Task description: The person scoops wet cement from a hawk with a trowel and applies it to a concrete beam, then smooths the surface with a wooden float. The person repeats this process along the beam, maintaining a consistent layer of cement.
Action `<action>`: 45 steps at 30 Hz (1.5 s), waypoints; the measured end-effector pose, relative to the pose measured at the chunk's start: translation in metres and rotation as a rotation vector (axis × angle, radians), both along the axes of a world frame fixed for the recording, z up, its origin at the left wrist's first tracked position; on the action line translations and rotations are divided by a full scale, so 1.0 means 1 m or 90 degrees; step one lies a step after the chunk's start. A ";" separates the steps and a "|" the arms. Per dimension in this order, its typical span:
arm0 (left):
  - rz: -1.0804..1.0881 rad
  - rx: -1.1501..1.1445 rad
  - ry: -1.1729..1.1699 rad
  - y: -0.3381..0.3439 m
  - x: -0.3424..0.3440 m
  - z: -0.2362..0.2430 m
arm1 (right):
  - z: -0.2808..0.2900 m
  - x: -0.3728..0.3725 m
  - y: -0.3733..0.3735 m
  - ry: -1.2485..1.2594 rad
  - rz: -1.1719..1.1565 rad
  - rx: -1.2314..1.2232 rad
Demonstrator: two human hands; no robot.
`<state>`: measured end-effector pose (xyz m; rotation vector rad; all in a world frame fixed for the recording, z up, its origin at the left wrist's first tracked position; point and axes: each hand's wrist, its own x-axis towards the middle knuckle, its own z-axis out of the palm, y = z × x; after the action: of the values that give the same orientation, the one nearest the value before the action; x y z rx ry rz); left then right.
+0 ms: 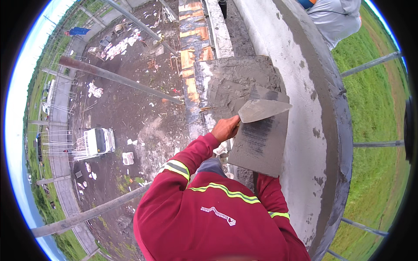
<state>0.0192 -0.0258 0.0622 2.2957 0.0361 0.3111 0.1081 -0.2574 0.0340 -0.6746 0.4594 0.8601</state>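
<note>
My left hand [226,128] is closed round the handle of a pointed trowel [264,111], its grey blade laid across the upper part of a flat mortar hawk [261,145]. A thin smear of mortar and dark ridged marks cover the hawk's face. My right sleeve [271,191] runs in under the hawk's near edge, and that hand is hidden beneath the board, which it holds from below. Just beyond, a mortar board [204,82] carries a spread heap of wet mortar [237,76].
A curved wall [300,130] with a darker wet band runs along my right. Another person's light sleeve [337,19] shows at the far right. Metal pipes [117,80] cross the left side. Far below are a white vehicle [99,141] and scattered debris; grass [370,113] lies beyond the wall.
</note>
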 end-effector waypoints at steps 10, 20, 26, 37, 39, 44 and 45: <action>0.156 -0.036 0.168 0.021 -0.101 0.006 | 0.003 0.018 -0.021 -0.036 0.049 -0.046; -0.240 -1.021 0.496 0.067 -0.052 0.042 | -0.002 0.005 -0.031 -0.026 0.093 -0.061; 0.086 -0.158 0.319 0.018 -0.130 0.023 | -0.002 0.059 -0.034 -0.070 0.086 -0.120; 0.151 0.106 0.224 0.028 0.008 -0.050 | 0.003 0.007 -0.029 -0.055 0.161 -0.059; 0.093 0.054 0.212 0.020 -0.001 -0.032 | -0.003 0.017 -0.024 -0.052 0.148 -0.075; -0.161 -0.007 0.165 -0.026 -0.082 0.007 | -0.006 0.052 -0.009 -0.061 0.125 -0.126; -0.179 0.036 0.169 -0.029 -0.087 0.005 | -0.004 0.051 -0.004 -0.068 0.135 -0.117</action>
<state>-0.0674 -0.0547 0.0672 2.3454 -0.1616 -0.1388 0.1593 -0.2612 0.0302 -0.9455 0.3779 0.9830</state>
